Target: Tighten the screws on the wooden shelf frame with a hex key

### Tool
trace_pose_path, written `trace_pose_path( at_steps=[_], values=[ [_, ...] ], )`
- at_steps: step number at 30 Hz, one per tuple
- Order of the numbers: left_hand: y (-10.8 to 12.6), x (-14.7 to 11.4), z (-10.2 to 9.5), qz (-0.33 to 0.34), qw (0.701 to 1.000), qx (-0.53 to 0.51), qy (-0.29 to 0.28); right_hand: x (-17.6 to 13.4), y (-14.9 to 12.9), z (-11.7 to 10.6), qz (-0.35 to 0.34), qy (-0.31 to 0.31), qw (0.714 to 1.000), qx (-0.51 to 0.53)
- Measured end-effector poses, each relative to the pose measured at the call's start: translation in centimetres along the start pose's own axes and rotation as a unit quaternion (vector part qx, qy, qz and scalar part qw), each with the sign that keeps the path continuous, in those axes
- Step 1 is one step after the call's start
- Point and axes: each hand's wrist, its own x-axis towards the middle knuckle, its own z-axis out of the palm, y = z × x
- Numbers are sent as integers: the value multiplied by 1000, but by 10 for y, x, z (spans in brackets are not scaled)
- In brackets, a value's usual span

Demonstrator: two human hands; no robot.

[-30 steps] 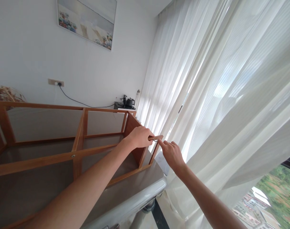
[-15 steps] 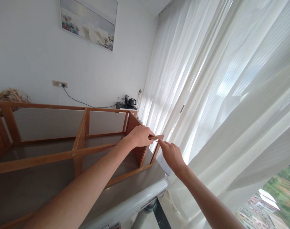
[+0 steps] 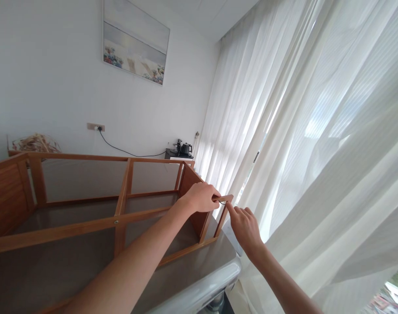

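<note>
I see my left hand (image 3: 201, 197) closed over the top corner of the reddish-brown wooden shelf frame (image 3: 120, 213), which lies on the grey smooth desk (image 3: 192, 257) near its right end. The grip of this hand is clamped on the corner rail. My right hand (image 3: 246, 226) is just beside that corner, with its fingers pinched together on a small thin metal key (image 3: 222, 202), dark and bent, whose tip sits at the corner joint.

I judge the frame to be stiff and rather light for its size, since it is made only of slim rails and one solid end panel. The rails look smooth and lacquered, so a hand may slide on them. The best place to hold it is at a corner or at the middle upright, where the rails meet. The key is tiny and slippery, and it can drop easily.

I can read no brand, label or writing on the frame or on the key. The framed seaside picture (image 3: 135, 43) on the white wall (image 3: 48, 78) has no text that I can make out, and the sheer white curtain (image 3: 300, 131) hangs plain at the right.
</note>
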Motion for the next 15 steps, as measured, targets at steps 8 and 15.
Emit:
trace_pose_path(
  at_steps=[8,15],
  values=[
    [0,0,1,-11,1000,-5,0,-9,4,12,23,38,999,26],
    [0,3,7,-14,999,31,19,-59,-44,48,190,103,945,245]
  ],
)
